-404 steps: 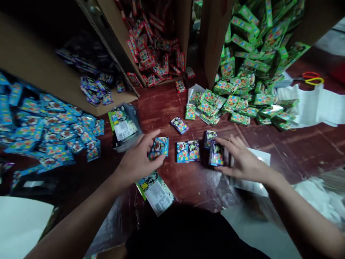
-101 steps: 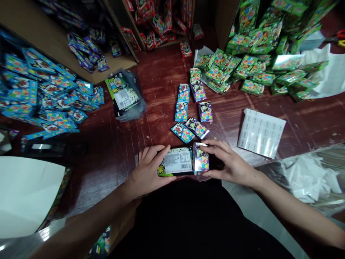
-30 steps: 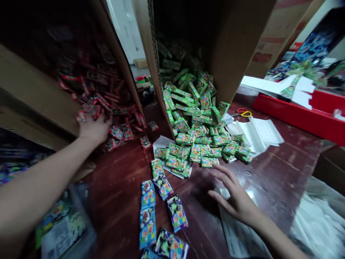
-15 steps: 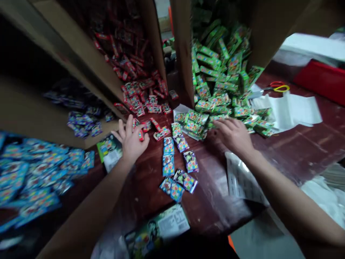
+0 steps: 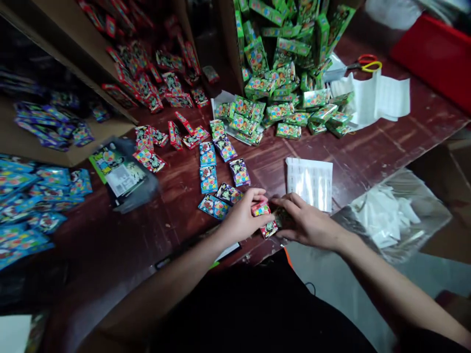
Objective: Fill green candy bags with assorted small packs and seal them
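Observation:
Near the table's front edge, my left hand is closed around a small red candy box with a colourful printed front. Just right of it, my right hand has its fingers curled around a small greenish box, mostly hidden by the fingers. The two held boxes are side by side, apparently touching. Left of my hands lie blue packs and dark purple packs in two short rows. A green pack lies at the far end of one row.
Cardboard boxes spill red packs and green packs across the back; purple packs and blue packs lie left. A sticker sheet, scissors and a plastic bag of white scraps are on the right.
Both hands have drawn back from the red and green piles and come together near the front edge, bringing a red box and a greenish one. The view has tilted down.

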Available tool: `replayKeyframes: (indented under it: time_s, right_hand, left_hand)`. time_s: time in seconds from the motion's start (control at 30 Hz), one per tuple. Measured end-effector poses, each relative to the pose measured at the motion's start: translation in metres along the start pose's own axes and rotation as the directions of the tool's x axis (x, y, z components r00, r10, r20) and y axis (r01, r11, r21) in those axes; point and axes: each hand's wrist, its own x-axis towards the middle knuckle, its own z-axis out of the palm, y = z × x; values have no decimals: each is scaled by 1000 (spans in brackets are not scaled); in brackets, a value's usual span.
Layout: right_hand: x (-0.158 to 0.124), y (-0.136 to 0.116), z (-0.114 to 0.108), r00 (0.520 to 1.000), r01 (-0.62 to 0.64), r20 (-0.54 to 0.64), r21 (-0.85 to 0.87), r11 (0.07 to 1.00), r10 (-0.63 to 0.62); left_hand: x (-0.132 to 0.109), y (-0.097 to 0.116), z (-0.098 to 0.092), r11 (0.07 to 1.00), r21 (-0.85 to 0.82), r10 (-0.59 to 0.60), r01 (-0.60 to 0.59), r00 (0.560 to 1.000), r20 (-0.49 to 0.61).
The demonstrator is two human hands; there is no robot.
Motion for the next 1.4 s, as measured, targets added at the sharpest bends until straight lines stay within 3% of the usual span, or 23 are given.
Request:
replayKeyframes:
  time_s: [0.1,0.2,0.27,0.37,0.43,0.53,0.63,0.7,0.77,0.83,0.9,1.03,1.17,1.27,1.33,1.4]
  right_hand:
    - [-14,28,-19,978,175,116,17,984,-175]
    - [-22,37,-25,961,226,172,-32,974,-217]
    - [-24,36,-23,945,271,206,-66,960,-253]
    - [-22,32,-19,923,329,251,-119,937,-292]
    - [-18,36,-17,957,259,185,-195,946,-224]
    - [-14,52,-17,998,6,-51,-336,942,-25]
    - [-18,68,-21,963,-194,-255,-422,885,90]
    - [-25,71,-22,948,-238,-299,-432,870,111]
    - [-32,65,-19,958,-209,-267,-398,893,105]
    - [-38,54,-10,970,-169,-223,-339,926,96]
    - [-40,45,2,972,-159,-212,-284,946,100]
    - [-38,41,17,956,-171,-270,-208,963,111]
    - [-39,52,15,950,-108,-310,-199,974,42]
    - [-40,57,15,960,8,-275,-169,986,-55]
    - [-38,57,20,961,96,-245,-131,987,-126]
    - [-35,56,27,953,147,-254,-86,985,-165]
  left_hand:
    - [-1,7,-2,964,240,109,-112,994,29]
    - [-15,23,-10,810,540,240,-231,969,56]
    - [-24,30,-13,688,666,246,-287,956,158]
    - [-30,31,-11,546,756,158,-360,931,330]
    - [-25,29,-4,496,791,121,-359,930,347]
    - [-11,31,15,448,870,71,-206,978,194]
    - [0,38,29,431,902,-35,-8,999,26]
    - [1,45,28,433,900,-70,44,997,-15]
    - [-1,50,21,450,893,-48,-32,997,60]
    - [-3,52,14,468,867,-31,-170,978,208]
    - [-1,52,15,469,855,-50,-222,960,277]
    - [9,47,31,472,878,-105,-73,985,138]
    - [4,42,29,581,814,-108,-16,989,96]
    - [-2,40,13,597,781,30,-183,978,206]
    - [0,38,6,563,752,127,-343,935,331]
    - [6,35,5,550,724,154,-415,903,401]
